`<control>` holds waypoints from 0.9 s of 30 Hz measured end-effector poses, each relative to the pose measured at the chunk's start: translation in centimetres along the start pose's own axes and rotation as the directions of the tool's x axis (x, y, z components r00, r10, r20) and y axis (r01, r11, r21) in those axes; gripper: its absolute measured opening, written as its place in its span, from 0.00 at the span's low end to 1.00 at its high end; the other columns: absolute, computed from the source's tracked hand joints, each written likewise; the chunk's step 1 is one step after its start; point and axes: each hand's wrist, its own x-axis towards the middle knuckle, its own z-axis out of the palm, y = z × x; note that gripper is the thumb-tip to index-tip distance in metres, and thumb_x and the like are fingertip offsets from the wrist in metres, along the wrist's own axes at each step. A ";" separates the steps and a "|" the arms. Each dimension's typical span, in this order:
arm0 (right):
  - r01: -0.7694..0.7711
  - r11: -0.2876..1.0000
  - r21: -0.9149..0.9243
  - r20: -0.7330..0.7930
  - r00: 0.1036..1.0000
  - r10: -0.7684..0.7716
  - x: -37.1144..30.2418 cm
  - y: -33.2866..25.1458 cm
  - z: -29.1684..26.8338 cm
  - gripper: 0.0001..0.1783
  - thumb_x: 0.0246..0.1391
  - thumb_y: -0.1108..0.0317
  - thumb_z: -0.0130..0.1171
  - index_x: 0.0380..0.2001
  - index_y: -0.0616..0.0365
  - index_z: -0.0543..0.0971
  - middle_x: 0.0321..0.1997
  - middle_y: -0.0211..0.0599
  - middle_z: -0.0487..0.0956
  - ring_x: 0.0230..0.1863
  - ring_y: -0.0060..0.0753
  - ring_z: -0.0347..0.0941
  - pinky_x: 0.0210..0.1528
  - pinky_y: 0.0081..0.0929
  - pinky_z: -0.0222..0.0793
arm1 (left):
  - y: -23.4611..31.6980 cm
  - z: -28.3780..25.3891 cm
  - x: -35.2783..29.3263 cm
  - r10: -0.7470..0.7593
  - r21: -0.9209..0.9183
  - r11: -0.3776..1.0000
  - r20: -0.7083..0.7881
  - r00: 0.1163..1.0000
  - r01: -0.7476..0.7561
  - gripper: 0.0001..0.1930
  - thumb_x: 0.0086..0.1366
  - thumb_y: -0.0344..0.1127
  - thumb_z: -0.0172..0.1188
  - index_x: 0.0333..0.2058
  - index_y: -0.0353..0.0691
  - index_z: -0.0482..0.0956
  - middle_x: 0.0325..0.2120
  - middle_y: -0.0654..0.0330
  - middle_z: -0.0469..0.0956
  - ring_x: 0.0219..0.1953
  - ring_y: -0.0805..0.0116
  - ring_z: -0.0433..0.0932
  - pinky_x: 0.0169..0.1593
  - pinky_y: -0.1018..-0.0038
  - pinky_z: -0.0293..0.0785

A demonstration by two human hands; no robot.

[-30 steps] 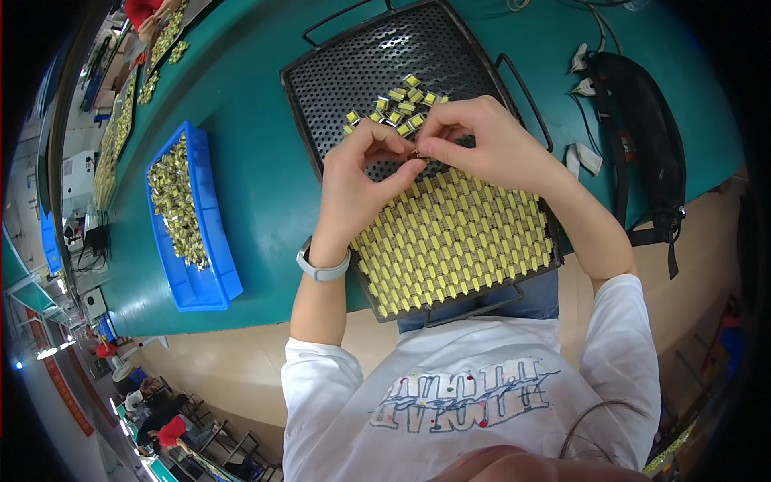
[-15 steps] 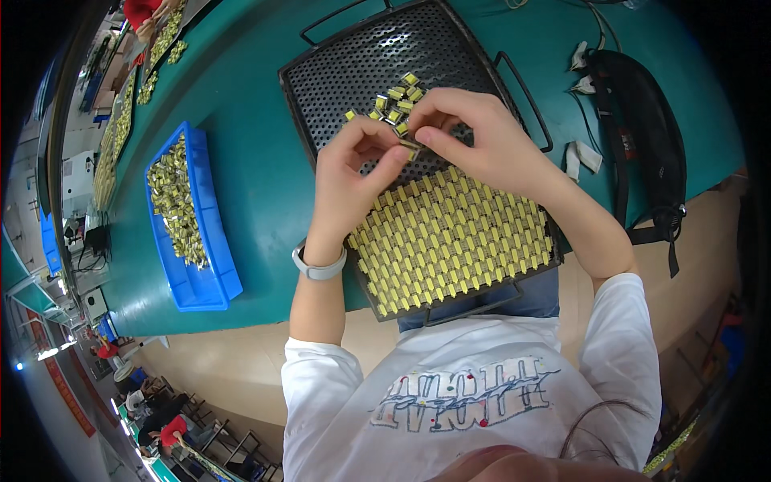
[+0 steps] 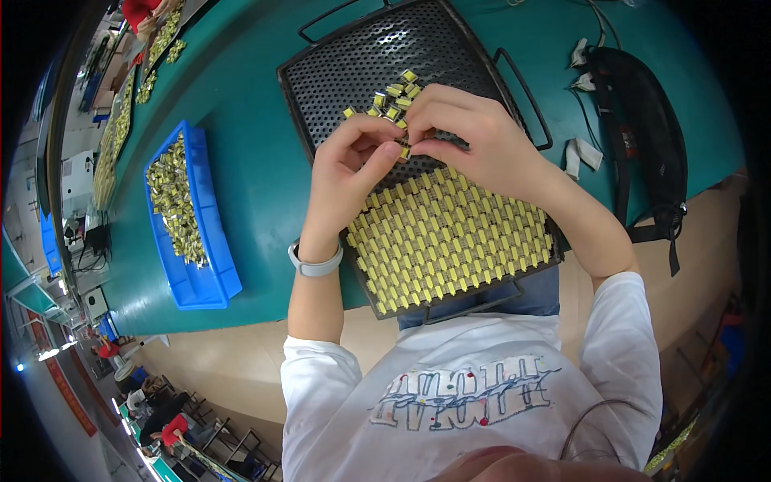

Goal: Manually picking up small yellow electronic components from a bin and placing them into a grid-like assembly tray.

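Pinching a small yellow component (image 3: 405,152) just above mid-frame, the left hand (image 3: 351,167) has its fingers closed; the right hand (image 3: 475,138) has just drawn in beside it, its grip I can't tell, so both now attend one piece.

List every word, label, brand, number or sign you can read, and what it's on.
Shirt: large chest lettering; I won't copy it.
Red banner: markings too small to read.
Bag: red patch, too blurred.
Yellow parts: no readable text.
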 end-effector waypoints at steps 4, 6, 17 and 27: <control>-0.037 0.999 0.007 0.025 0.999 0.036 -0.1 0.0 0.0 0.11 0.49 0.79 0.68 0.36 0.63 0.78 0.42 0.39 0.78 0.41 0.38 0.78 0.43 0.29 0.76 | -0.1 0.0 0.1 0.028 0.007 1.000 -0.003 1.000 -0.028 0.14 0.68 0.25 0.63 0.50 0.33 0.74 0.41 0.59 0.78 0.44 0.73 0.79 0.51 0.76 0.77; -0.040 0.997 0.060 0.018 0.999 0.039 0.3 -0.4 -0.1 0.12 0.49 0.78 0.68 0.37 0.63 0.78 0.42 0.38 0.78 0.41 0.37 0.78 0.43 0.29 0.76 | 0.2 0.1 0.1 0.016 -0.019 1.000 -0.013 1.000 -0.016 0.16 0.68 0.25 0.63 0.52 0.33 0.72 0.40 0.59 0.78 0.43 0.74 0.79 0.51 0.76 0.77; -0.161 0.981 -0.108 0.204 0.962 0.181 -0.1 0.5 -2.9 0.13 0.50 0.76 0.69 0.40 0.62 0.80 0.40 0.37 0.77 0.41 0.37 0.76 0.43 0.28 0.75 | 0.2 0.6 0.4 0.097 0.498 0.864 -0.024 0.995 -0.072 0.14 0.66 0.28 0.65 0.50 0.36 0.77 0.34 0.59 0.83 0.37 0.69 0.83 0.42 0.73 0.79; -0.222 0.877 -0.427 0.331 0.864 0.380 -0.8 1.1 -3.5 0.08 0.54 0.73 0.64 0.38 0.63 0.80 0.39 0.39 0.78 0.45 0.41 0.75 0.46 0.34 0.74 | -0.6 -0.2 0.8 0.313 0.787 0.611 -0.148 0.938 -0.080 0.06 0.65 0.27 0.63 0.40 0.39 0.83 0.34 0.58 0.84 0.33 0.63 0.83 0.37 0.70 0.78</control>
